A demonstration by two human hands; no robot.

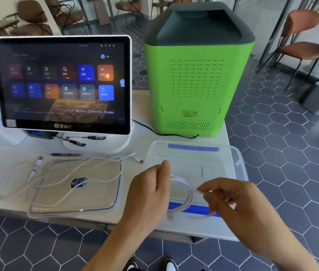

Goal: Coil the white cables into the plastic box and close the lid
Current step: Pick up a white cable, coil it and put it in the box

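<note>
Left hand (150, 184) and right hand (231, 194) pinching looped white cable (184, 192), clear plastic box (223, 159)

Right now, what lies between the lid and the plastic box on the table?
In the head view, two white cable plugs lie on bare table between lid and plastic box.

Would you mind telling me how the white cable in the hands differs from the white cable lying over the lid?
The held cable is wound into a tight loop; the loose cable sprawls in wide, open curves. The held cable hangs above the plastic box, gripped by the left hand and pinched by the right hand; the loose cable rests untouched across the lid and table. The loose cable's plugs are plainly visible; the held cable's are hard to make out. Both are thin and white.
</note>
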